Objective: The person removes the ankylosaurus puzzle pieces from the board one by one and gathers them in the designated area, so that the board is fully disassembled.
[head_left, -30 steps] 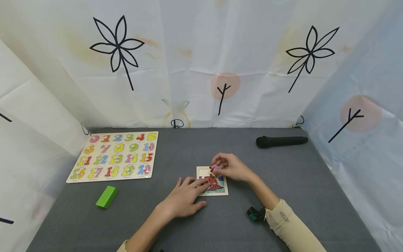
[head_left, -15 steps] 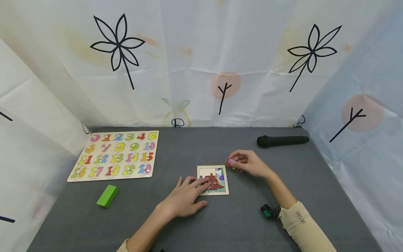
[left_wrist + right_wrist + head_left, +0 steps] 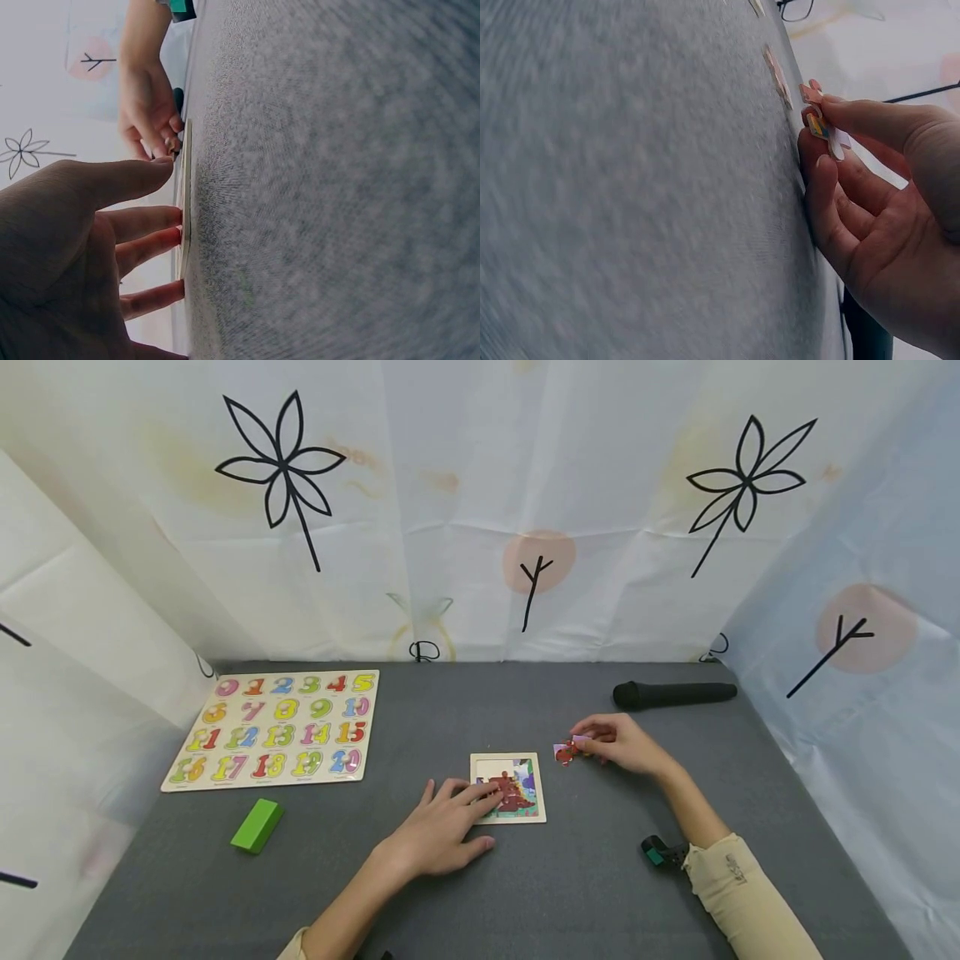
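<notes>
A small square jigsaw puzzle tray (image 3: 541, 814) with a pale wooden frame and a red dinosaur picture lies in the middle; pale backing shows in its upper left. My left hand (image 3: 438, 831) rests its extended fingers on the tray's left part, and the left wrist view shows the fingertips on the tray (image 3: 187, 187). To the right of the tray, my right hand (image 3: 622, 743) pinches several small puzzle pieces (image 3: 826, 135) between thumb and fingers, low over the table. Just left of those fingertips lies a red and purple puzzle piece (image 3: 563, 754).
A number puzzle board (image 3: 296, 747) lies at the back left, with a green block (image 3: 257, 827) in front of it. A black microphone (image 3: 675, 695) lies at the back right. White printed curtains (image 3: 465, 510) enclose the grey table (image 3: 555, 902).
My right hand has lifted away from the tray with the puzzle pieces and moved right. A red and purple piece now lies beside its fingertips. My left hand stays on the tray.
</notes>
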### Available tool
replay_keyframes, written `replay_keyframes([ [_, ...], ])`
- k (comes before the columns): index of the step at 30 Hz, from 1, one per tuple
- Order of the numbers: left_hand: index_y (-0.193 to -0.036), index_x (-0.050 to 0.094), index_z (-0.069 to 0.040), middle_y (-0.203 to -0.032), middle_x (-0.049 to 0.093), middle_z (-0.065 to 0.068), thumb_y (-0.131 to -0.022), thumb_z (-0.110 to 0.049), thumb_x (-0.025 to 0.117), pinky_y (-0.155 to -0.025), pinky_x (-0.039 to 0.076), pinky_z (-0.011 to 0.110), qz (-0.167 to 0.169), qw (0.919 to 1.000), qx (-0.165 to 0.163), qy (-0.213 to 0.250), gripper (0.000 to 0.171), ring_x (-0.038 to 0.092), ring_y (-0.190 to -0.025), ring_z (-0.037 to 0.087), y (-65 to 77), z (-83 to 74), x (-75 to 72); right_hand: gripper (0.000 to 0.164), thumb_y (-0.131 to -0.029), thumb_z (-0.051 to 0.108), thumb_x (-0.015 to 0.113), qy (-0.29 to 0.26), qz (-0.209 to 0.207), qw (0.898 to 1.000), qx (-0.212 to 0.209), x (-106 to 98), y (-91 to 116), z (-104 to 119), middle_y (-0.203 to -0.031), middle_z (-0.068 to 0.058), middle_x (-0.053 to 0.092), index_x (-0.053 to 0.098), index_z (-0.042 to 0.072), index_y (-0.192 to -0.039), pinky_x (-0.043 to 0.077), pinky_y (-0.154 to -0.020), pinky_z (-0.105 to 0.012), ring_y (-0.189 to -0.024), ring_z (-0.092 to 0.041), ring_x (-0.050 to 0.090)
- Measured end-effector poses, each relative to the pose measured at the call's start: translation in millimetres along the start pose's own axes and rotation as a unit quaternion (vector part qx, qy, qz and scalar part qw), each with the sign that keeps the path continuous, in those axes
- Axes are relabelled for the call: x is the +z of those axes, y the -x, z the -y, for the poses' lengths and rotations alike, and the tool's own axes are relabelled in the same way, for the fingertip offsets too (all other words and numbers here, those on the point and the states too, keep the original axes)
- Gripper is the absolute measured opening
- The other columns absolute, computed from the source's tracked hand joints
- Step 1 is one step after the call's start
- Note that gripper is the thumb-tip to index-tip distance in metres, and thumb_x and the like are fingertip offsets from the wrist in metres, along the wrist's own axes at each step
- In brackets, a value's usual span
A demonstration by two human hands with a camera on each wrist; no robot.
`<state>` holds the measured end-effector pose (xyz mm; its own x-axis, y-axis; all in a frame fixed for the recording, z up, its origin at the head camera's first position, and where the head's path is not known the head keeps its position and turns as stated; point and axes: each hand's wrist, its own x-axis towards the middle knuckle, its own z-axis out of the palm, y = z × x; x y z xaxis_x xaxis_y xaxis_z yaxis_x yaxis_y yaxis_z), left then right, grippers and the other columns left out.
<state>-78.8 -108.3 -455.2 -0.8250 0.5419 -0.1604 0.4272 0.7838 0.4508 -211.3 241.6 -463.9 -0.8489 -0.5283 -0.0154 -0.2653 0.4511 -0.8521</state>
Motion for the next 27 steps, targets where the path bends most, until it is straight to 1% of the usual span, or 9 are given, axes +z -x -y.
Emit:
replay_keyframes([
  [2, -0.164, 0.05, -0.023, -0.172, 0.046, -0.004, -0.104, -0.038, 0.072, -0.124, 0.022, 0.084, -0.002, 1.0, 0.003, 0.001, 0.065, 0.044, -0.152, 0.031, 0.6, -0.5, -0.5, 0.02, -0.103, 0.007, 0.072, 0.013, 0.002, 1.0, -0.001, -2.4, 1.1, -0.2, -0.1, -0.021, 0.077, 0.075, -0.003, -0.12, 0.054, -0.062, -0.026, -0.074, -0.01, 0.064],
  [5, -0.164, 0.051, -0.023, -0.172, 0.046, -0.003, -0.104, -0.037, 0.072, -0.123, 0.022, 0.085, -0.005, 1.0, 0.005, 0.002, 0.066, 0.044, -0.151, 0.031, 1.7, -1.6, -1.9, 0.017, -0.103, 0.007, 0.073, 0.041, 0.009, 0.999, -0.009, -4.6, 1.9, -0.7, -0.096, -0.016, 0.076, 0.077, -0.001, -0.117, 0.051, -0.065, -0.023, -0.076, -0.007, 0.06],
  [9, -0.164, 0.051, -0.022, -0.172, 0.046, -0.003, -0.104, -0.036, 0.073, -0.123, 0.022, 0.085, -0.006, 1.0, 0.005, 0.003, 0.066, 0.044, -0.151, 0.031, 2.4, -2.5, -2.7, 0.015, -0.102, 0.008, 0.074, 0.076, 0.017, 0.997, -0.018, -5.6, 2.4, -3.2, -0.093, -0.01, 0.076, 0.078, 0.002, -0.115, 0.05, -0.073, -0.022, -0.08, -0.004, 0.06],
  [12, -0.164, 0.05, -0.022, -0.172, 0.046, -0.003, -0.104, -0.037, 0.073, -0.123, 0.022, 0.085, -0.006, 1.0, 0.005, 0.002, 0.066, 0.044, -0.152, 0.031, 2.5, -2.6, -2.6, 0.014, -0.103, 0.008, 0.074, 0.088, 0.018, 0.996, -0.019, -6.0, 3.7, -3.8, -0.093, -0.007, 0.076, 0.079, 0.003, -0.115, 0.05, -0.074, -0.023, -0.081, -0.003, 0.06],
  [17, -0.164, 0.05, -0.023, -0.172, 0.046, -0.004, -0.104, -0.038, 0.073, -0.124, 0.022, 0.084, -0.004, 1.0, 0.004, 0.0, 0.066, 0.043, -0.152, 0.031, 1.8, -1.4, -1.4, 0.013, -0.101, 0.008, 0.076, 0.118, 0.005, 0.993, -0.015, -6.0, 5.5, -3.9, -0.09, -0.003, 0.074, 0.08, 0.005, -0.113, 0.049, -0.071, -0.023, -0.078, -0.002, 0.059],
  [21, -0.164, 0.05, -0.024, -0.172, 0.046, -0.004, -0.104, -0.038, 0.072, -0.123, 0.022, 0.085, -0.003, 1.0, 0.003, 0.0, 0.066, 0.043, -0.152, 0.031, 1.5, -1.4, -1.4, 0.013, -0.099, 0.01, 0.078, 0.139, -0.011, 0.99, -0.019, -4.0, 6.2, -5.3, -0.091, -0.002, 0.073, 0.081, 0.006, -0.111, 0.048, -0.07, -0.023, -0.079, -0.002, 0.059],
  [27, -0.164, 0.05, -0.023, -0.171, 0.047, -0.003, -0.104, -0.037, 0.073, -0.123, 0.023, 0.084, -0.004, 1.0, 0.003, 0.003, 0.066, 0.044, -0.152, 0.031, 2.6, -2.4, -2.6, 0.014, -0.097, 0.008, 0.081, 0.146, -0.028, 0.988, -0.033, -0.6, 6.8, -5.7, -0.092, -0.003, 0.073, 0.081, 0.005, -0.11, 0.049, -0.07, -0.023, -0.079, -0.003, 0.06],
])
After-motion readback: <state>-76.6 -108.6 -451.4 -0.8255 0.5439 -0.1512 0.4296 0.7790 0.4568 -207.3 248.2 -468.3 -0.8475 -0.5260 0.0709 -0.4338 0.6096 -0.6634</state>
